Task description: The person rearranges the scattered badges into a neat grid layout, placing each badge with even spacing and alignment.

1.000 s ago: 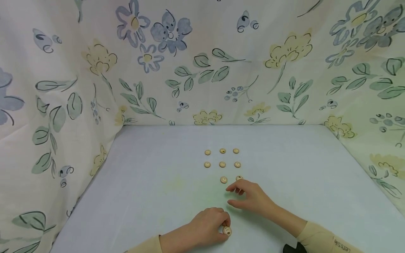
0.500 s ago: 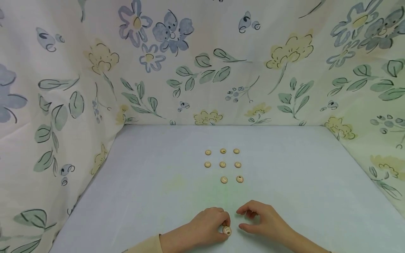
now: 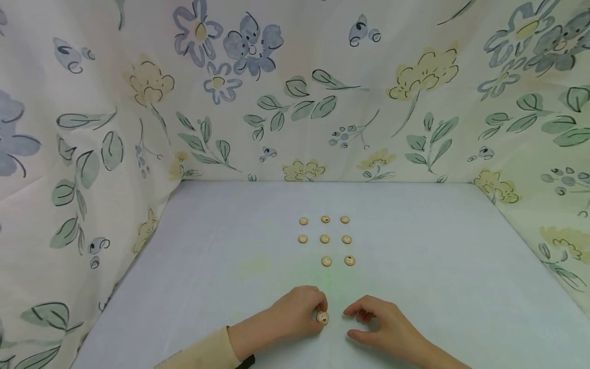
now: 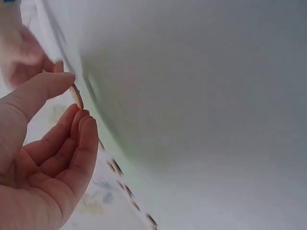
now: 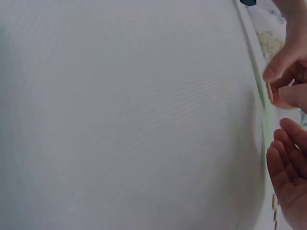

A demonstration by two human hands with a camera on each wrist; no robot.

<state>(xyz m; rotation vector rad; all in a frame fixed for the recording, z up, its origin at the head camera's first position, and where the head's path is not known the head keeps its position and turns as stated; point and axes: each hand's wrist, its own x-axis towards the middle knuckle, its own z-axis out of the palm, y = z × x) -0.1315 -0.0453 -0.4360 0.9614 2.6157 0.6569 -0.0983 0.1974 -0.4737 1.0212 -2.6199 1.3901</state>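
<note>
Several small round wooden buttons lie in rows on the pale blue table; the nearest row holds two. My left hand pinches one more wooden button between thumb and fingers just above the table, near the front. The left wrist view shows that button edge-on between thumb and fingertips. My right hand rests beside it to the right, fingers loosely curled and holding nothing. In the right wrist view the pinched button shows above my right hand's fingers.
Floral cloth hangs as walls behind and on both sides of the table. An open spot lies left of the nearest row's two buttons.
My right hand drew back from the nearest button row toward me and stopped beside my left hand. My left hand moved slightly forward with its button.
</note>
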